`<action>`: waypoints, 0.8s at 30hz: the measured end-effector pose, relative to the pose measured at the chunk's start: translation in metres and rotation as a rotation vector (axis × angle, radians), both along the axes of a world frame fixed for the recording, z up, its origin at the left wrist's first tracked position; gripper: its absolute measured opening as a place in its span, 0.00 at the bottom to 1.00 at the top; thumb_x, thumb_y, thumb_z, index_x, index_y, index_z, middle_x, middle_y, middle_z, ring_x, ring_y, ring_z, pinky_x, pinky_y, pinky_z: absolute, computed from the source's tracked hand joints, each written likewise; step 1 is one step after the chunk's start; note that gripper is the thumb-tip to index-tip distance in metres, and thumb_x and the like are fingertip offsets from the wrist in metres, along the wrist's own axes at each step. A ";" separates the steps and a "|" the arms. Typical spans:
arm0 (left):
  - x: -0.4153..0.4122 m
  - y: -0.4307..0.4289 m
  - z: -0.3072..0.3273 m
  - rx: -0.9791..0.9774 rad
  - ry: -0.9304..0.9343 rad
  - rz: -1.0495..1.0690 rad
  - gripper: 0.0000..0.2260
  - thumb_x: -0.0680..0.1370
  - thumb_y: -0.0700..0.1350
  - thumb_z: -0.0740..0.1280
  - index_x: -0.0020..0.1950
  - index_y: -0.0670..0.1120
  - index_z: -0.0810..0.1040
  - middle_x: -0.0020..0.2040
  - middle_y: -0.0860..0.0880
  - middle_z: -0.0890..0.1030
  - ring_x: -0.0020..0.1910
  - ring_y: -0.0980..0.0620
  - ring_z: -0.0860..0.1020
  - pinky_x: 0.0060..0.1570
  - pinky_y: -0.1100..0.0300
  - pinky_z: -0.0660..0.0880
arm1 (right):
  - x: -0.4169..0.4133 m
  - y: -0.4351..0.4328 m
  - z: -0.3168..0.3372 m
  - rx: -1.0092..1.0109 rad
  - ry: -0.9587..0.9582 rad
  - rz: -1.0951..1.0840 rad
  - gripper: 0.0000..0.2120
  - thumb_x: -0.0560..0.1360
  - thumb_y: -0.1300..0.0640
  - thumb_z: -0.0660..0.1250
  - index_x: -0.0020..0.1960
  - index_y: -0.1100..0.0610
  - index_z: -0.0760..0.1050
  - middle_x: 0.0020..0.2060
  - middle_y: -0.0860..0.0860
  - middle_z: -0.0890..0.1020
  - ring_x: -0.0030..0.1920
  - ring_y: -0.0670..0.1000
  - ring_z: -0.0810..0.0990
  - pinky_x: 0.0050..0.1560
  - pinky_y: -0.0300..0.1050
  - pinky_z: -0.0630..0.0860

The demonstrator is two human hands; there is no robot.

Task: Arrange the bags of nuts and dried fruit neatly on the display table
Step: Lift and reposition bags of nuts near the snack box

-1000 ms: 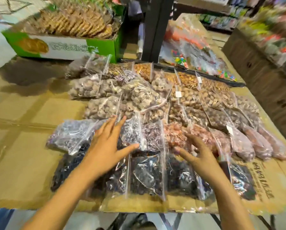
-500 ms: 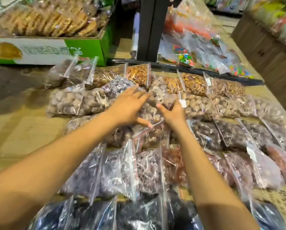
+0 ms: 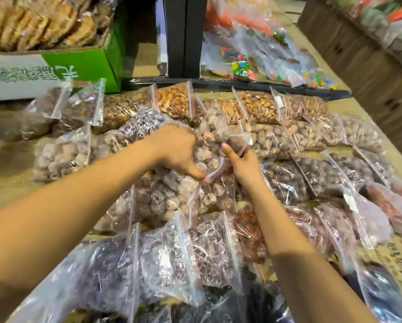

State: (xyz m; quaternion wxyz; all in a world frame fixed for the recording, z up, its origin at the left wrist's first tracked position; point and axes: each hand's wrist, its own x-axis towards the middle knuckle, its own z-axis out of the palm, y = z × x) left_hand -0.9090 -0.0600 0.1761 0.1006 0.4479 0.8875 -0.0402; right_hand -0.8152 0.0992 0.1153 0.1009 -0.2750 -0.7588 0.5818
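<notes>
Several clear zip bags of nuts and dried fruit lie in rows on the cardboard-covered display table (image 3: pixel 13 190). Both hands grip one bag of pale brown walnuts (image 3: pixel 215 138) in the middle rows. My left hand (image 3: pixel 179 151) clamps its left side, thumb down on the zip strip. My right hand (image 3: pixel 240 163) pinches the bag's right edge. Orange almonds bags (image 3: pixel 173 101) fill the back row. Dark dried fruit bags (image 3: pixel 165 257) lie at the front, under my forearms.
A green and white box of biscuits (image 3: pixel 78 66) stands at the back left. A black post (image 3: pixel 183 36) rises behind the bags. Bags of coloured candy (image 3: pixel 239 66) lie at the back right. A wooden crate wall (image 3: pixel 370 57) runs along the right.
Both hands moved from the front dark bags up to the middle rows. They then shut on the walnut bag, and the view came closer.
</notes>
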 end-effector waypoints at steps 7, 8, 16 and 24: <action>0.014 -0.095 0.007 0.847 -0.281 0.397 0.30 0.56 0.72 0.70 0.42 0.49 0.75 0.35 0.52 0.77 0.35 0.53 0.76 0.34 0.55 0.72 | 0.044 -0.055 0.064 -0.026 0.256 -0.369 0.11 0.76 0.49 0.65 0.48 0.57 0.76 0.45 0.56 0.81 0.46 0.53 0.80 0.46 0.47 0.75; 0.015 -0.112 0.012 0.983 -0.350 0.435 0.26 0.57 0.68 0.74 0.41 0.50 0.74 0.35 0.54 0.77 0.33 0.58 0.75 0.33 0.60 0.72 | 0.055 -0.069 0.077 -0.028 0.311 -0.419 0.12 0.76 0.48 0.66 0.48 0.58 0.77 0.44 0.56 0.82 0.46 0.54 0.81 0.47 0.49 0.75; 0.018 -0.286 0.050 1.303 -0.523 0.674 0.19 0.66 0.63 0.70 0.30 0.49 0.73 0.27 0.58 0.74 0.26 0.65 0.68 0.27 0.65 0.66 | 0.137 -0.223 0.116 -0.264 0.647 -0.544 0.13 0.75 0.53 0.66 0.57 0.58 0.77 0.50 0.53 0.83 0.54 0.54 0.80 0.62 0.55 0.74; 0.022 -0.339 0.017 0.986 -0.497 0.714 0.25 0.68 0.61 0.72 0.22 0.48 0.68 0.21 0.52 0.70 0.26 0.51 0.69 0.27 0.54 0.60 | 0.168 -0.305 0.108 -0.225 0.458 -0.680 0.14 0.77 0.50 0.63 0.53 0.58 0.79 0.49 0.52 0.84 0.52 0.54 0.82 0.54 0.53 0.78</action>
